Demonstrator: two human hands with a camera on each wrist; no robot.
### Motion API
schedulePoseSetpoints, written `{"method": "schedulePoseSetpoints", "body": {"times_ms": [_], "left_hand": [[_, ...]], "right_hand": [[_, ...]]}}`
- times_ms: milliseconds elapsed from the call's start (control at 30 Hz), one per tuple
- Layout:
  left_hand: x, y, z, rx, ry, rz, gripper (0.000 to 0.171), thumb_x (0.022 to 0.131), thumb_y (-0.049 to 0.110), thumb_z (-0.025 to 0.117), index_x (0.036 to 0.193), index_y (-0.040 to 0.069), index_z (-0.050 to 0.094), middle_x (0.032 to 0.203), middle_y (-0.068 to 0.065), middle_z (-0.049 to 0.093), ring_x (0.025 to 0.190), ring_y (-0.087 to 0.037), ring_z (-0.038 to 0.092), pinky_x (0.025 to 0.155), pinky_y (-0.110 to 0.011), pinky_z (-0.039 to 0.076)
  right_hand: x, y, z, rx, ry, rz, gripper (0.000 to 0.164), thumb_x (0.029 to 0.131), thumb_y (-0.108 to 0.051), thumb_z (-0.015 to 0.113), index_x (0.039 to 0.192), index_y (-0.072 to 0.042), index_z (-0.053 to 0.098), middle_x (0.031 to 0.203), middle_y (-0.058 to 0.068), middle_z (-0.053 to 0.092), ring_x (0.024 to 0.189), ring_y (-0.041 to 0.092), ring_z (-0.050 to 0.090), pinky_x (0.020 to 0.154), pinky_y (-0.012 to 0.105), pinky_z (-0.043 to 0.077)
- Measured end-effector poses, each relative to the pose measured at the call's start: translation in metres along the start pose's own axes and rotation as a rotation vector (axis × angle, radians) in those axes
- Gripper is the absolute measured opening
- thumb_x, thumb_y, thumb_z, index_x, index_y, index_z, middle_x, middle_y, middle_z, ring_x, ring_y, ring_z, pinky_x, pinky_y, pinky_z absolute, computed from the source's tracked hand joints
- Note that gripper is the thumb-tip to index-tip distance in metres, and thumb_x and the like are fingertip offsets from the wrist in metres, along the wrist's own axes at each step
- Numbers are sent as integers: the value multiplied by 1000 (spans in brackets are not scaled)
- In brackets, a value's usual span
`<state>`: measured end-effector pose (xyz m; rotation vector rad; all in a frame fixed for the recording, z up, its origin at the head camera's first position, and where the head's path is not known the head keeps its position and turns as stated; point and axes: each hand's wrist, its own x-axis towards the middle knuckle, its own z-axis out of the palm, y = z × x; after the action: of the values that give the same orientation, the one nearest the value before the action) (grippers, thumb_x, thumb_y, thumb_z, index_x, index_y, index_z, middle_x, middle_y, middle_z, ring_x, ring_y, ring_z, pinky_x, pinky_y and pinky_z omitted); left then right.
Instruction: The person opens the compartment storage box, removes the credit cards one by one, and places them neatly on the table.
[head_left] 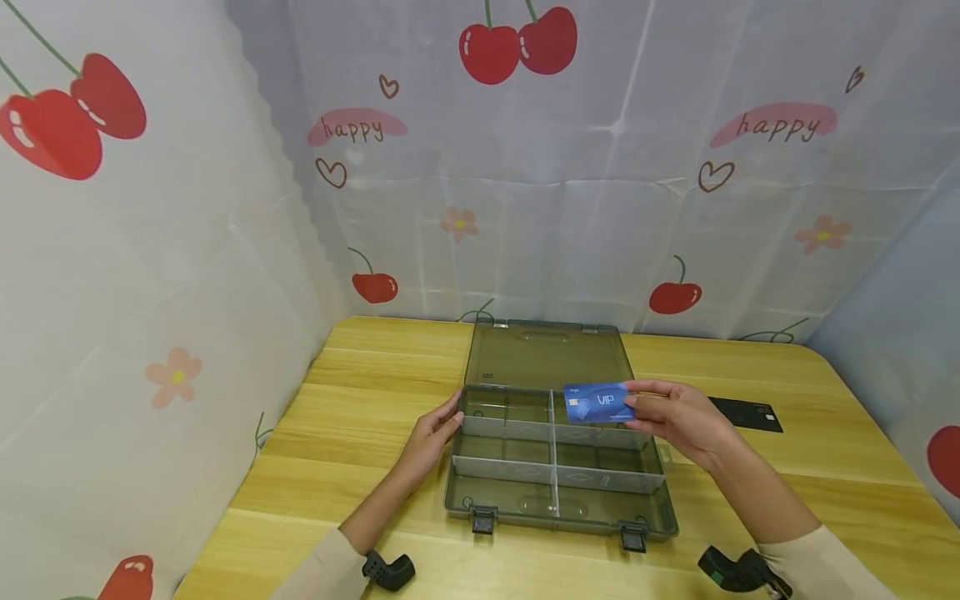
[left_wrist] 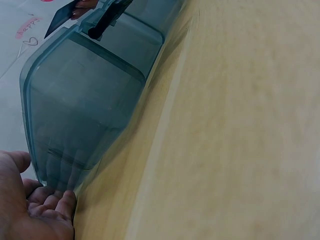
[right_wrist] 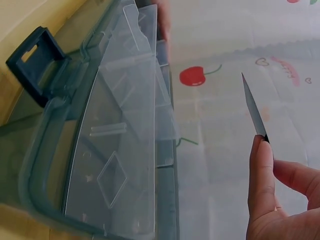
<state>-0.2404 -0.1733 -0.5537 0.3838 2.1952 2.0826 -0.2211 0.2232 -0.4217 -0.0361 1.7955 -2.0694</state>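
A greenish see-through compartment box point(head_left: 557, 523) lies on the table, its lid point(head_left: 551, 354) swung back behind it. My left hand point(head_left: 426, 437) grips the box's left side near the back corner; in the left wrist view the thumb is at the rim and curled fingers point(left_wrist: 50, 202) are lower down. Above the back right compartment, my right hand point(head_left: 686, 417) pinches a blue VIP card point(head_left: 596, 403) by its right end. The card point(right_wrist: 254, 107) shows nearly edge-on in the right wrist view, apart from the box.
A black card point(head_left: 753, 415) lies on the wooden table point(head_left: 375, 358) to the right, partly behind my right hand. Clear dividers point(head_left: 611, 477) split the box into several compartments. Two dark latches point(head_left: 483, 522) hang open at its front. A cherry-printed cloth point(head_left: 540, 208) stands behind the table.
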Motion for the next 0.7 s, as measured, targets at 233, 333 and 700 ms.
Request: {"method": "schedulePoseSetpoints", "body": {"times_ms": [233, 333, 700], "left_hand": [[0, -1, -1, 0, -6, 5, 54, 108, 26, 51, 157, 9, 36, 164, -5, 30, 150, -28, 29, 116, -46, 34], [0, 0, 0, 3, -5, 1, 55, 108, 27, 52, 157, 9, 36, 164, -5, 29, 150, -28, 29, 116, -46, 35], [0, 1, 1, -2, 5, -5, 56, 107, 27, 54, 157, 7, 36, 164, -6, 30, 149, -27, 29, 116, -43, 34]], "right_hand": [[-5, 4, -14, 11, 20, -1, 28, 102, -9, 61, 129, -3, 62, 116, 0, 64, 100, 15, 70, 90, 33, 59], [-8, 6, -21, 21, 31, -4, 22, 103, -9, 60, 124, -8, 67, 118, -2, 62, 101, 15, 70, 91, 34, 59], [-18, 14, -45, 32, 92, 1, 19, 101, -6, 61, 110, -17, 74, 111, -7, 64, 99, 13, 70, 90, 34, 60]]}}
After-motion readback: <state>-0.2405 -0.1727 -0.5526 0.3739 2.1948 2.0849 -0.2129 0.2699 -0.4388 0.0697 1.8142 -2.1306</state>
